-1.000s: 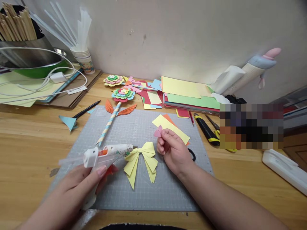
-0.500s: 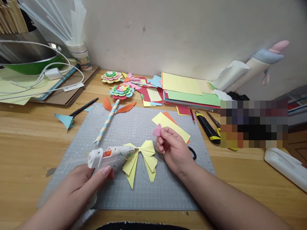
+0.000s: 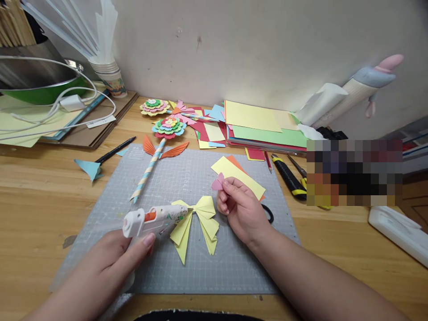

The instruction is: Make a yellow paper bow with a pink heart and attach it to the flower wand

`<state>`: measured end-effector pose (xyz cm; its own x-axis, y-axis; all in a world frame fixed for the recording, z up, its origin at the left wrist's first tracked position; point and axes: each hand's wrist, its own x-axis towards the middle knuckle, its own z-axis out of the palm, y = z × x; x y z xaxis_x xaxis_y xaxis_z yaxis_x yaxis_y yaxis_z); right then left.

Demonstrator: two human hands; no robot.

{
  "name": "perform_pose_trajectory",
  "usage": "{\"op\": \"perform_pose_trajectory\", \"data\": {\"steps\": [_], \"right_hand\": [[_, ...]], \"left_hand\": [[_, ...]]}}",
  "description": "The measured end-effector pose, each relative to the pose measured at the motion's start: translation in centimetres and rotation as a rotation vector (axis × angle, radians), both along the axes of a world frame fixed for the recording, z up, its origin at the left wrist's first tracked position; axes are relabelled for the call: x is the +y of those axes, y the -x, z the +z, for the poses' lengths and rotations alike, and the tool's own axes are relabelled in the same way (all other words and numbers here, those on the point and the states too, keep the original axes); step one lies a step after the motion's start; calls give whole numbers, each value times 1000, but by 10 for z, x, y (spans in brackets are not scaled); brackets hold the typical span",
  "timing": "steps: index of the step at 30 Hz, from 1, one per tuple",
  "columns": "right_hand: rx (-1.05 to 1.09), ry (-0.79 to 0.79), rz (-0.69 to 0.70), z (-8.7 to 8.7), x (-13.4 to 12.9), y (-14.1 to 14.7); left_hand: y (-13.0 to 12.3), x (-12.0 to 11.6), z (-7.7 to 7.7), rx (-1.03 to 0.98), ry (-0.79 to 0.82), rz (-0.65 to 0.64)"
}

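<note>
My left hand (image 3: 117, 258) is wrapped round the handle of a white hot glue gun (image 3: 152, 218). The gun's nozzle points right, at the middle of a folded yellow paper bow (image 3: 205, 218); whether it touches the paper I cannot tell. The bow lies on a grey cutting mat (image 3: 160, 272), its pleated tails spread towards me. Between thumb and fingers, my right hand (image 3: 242, 207) pinches a small pink paper heart (image 3: 218, 182) just above and right of the bow. Part of the bow's left loop is hidden behind the gun.
A paper flower (image 3: 169, 128) on a striped stem rests across the mat's far left. Yellow paper strips (image 3: 237, 176) lie behind my right hand. A black and yellow cutter (image 3: 289, 177), a pencil (image 3: 268, 161) and a pen (image 3: 117, 149) lie around. Stacked coloured paper (image 3: 267, 133) stands by the wall.
Both hands stay almost where they were, the glue gun's tip still at the bow's centre and the pink heart still pinched. The whole view has shifted very slightly.
</note>
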<state>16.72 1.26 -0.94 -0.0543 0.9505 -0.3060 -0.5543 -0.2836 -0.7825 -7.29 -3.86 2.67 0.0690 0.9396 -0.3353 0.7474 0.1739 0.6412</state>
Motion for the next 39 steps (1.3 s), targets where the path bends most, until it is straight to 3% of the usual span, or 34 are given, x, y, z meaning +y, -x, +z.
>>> {"op": "perform_pose_trajectory", "data": {"steps": [6, 11, 17, 26, 39], "right_hand": [[-4, -11, 3, -1, 0, 0], [-7, -15, 7, -2, 1, -1], [-5, -13, 5, -1, 1, 0], [-11, -17, 8, -2, 0, 0], [-36, -14, 20, -2, -2, 1]], "left_hand": [[0, 1, -3, -5, -63, -57], [5, -2, -6, 80, -11, -31], [3, 1, -2, 32, -37, -85], [5, -1, -6, 25, 67, 0], [14, -9, -11, -23, 138, -62]]}}
